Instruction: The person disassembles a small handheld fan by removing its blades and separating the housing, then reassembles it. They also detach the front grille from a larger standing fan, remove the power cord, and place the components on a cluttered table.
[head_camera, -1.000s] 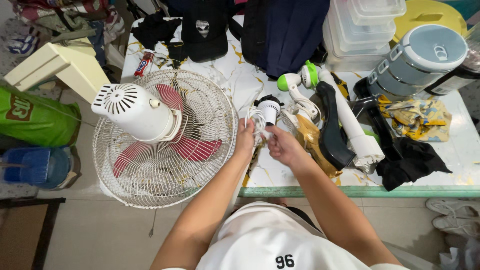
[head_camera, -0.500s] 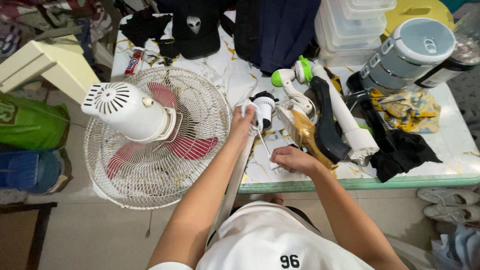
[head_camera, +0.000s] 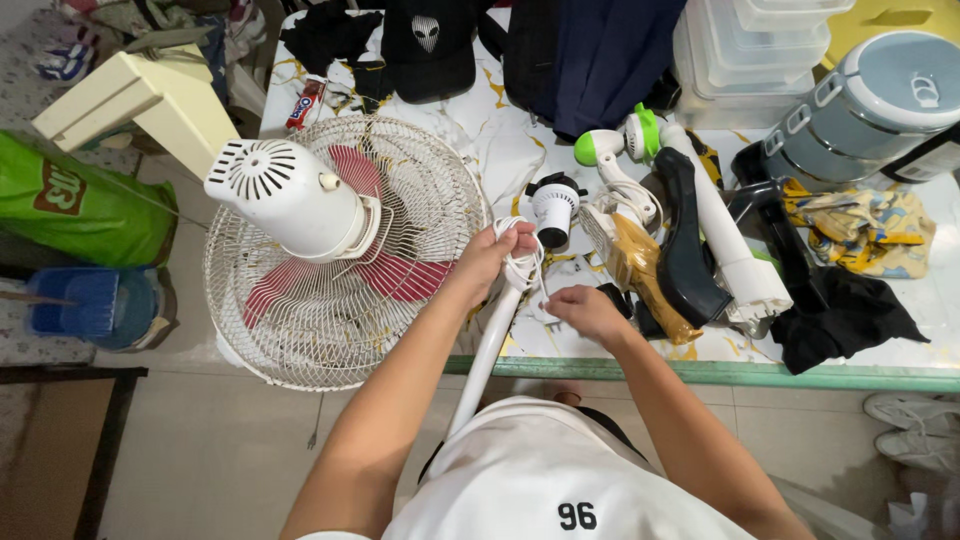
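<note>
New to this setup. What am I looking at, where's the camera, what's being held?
There is no machine here: a person works with two bare hands, and the single camera sits on their head, looking down over their white shirt. The left hand grips a coiled bundle of white cord at the top of a white pole. The right hand pinches a loose strand of it. Left of the hands, a white fan with red blades lies with its grille over the edge of the marble-patterned table. On the table sit a small white motor part, stacked clear tubs, a grey round container and dark clothes.
</note>
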